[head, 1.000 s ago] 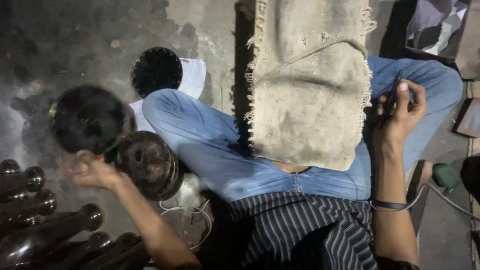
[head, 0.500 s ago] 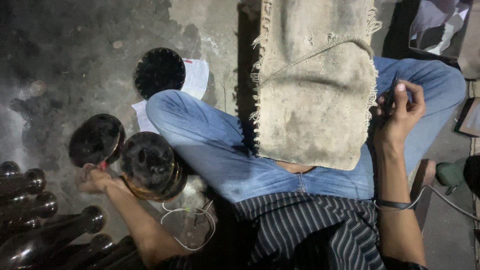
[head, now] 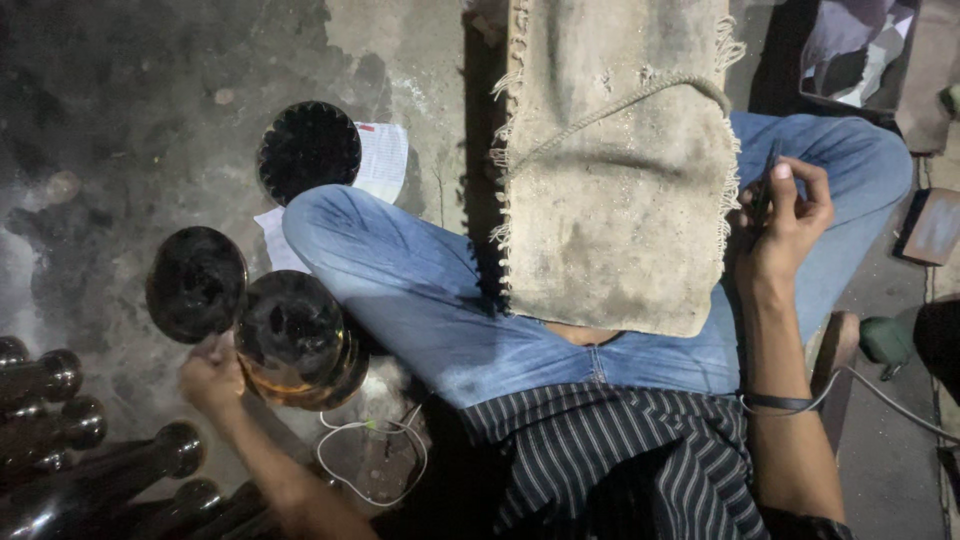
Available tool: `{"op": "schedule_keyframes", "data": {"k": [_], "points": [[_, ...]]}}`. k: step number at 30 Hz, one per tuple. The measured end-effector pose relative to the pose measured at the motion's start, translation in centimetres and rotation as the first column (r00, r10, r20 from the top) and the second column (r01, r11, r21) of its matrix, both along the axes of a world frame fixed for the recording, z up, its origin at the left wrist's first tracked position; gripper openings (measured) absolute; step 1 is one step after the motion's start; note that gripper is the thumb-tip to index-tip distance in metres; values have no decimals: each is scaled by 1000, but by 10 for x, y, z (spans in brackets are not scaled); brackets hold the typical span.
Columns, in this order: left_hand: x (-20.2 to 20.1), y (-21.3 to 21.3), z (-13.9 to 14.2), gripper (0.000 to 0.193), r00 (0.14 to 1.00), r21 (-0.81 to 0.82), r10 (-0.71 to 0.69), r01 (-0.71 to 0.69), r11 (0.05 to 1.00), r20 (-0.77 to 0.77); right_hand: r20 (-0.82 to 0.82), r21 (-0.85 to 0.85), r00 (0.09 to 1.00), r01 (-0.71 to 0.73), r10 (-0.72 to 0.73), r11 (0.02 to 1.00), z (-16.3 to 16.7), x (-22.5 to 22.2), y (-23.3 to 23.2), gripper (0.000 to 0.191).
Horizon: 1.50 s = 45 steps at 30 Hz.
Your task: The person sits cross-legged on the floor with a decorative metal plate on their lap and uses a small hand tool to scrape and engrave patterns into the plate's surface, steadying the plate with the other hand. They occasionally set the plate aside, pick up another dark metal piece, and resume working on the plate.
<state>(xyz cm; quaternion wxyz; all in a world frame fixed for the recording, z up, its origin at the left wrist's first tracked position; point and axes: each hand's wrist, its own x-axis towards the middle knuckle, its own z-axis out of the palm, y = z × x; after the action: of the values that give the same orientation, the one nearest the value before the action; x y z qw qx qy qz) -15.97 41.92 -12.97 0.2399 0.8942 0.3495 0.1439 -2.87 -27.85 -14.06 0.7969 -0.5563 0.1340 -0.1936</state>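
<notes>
I sit on a concrete floor in blue jeans with a frayed burlap cloth (head: 610,200) draped over my lap. My left hand (head: 212,380) is closed at the lower edge of a dark glossy round turned piece (head: 195,285), apparently gripping its stem. That piece leans against a second, brownish round piece (head: 295,335) beside my left knee. My right hand (head: 790,220) rests on my right thigh, with its fingers pinched on a thin dark tool (head: 765,190) that points upward.
A dark fluted disc (head: 308,150) lies on a sheet of paper (head: 385,160) beyond my knee. Several dark turned spindles (head: 60,420) lie at the lower left. A white cable (head: 370,460) loops near my hip. Boxes and a flat block (head: 935,225) stand at the right.
My left hand has brought the dark round piece down and right until it rests against the brownish one. The right hand with the tool has barely moved.
</notes>
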Motion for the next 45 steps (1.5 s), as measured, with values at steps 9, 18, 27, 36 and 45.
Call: {"op": "schedule_keyframes", "data": {"k": [9,18,27,36,45], "points": [[-10,-8,18,34,941,-461,-164,292,838,297,-13,-30,1000,11,-11,999,8,-1,5,18],[-23,16,17,5,766,-433,-4,367,823,643,40,-187,999,2,5,982,14,-16,0,18],[2,-79,148,22,765,408,-344,118,906,544,-36,-249,987,-163,159,955,108,-58,-7,33],[106,-327,147,22,619,-124,-654,760,638,435,-208,-686,962,-271,176,675,192,-78,33,22],[127,-411,132,33,487,255,-807,777,575,334,-337,-733,924,-379,183,564,202,-84,58,28]]}}
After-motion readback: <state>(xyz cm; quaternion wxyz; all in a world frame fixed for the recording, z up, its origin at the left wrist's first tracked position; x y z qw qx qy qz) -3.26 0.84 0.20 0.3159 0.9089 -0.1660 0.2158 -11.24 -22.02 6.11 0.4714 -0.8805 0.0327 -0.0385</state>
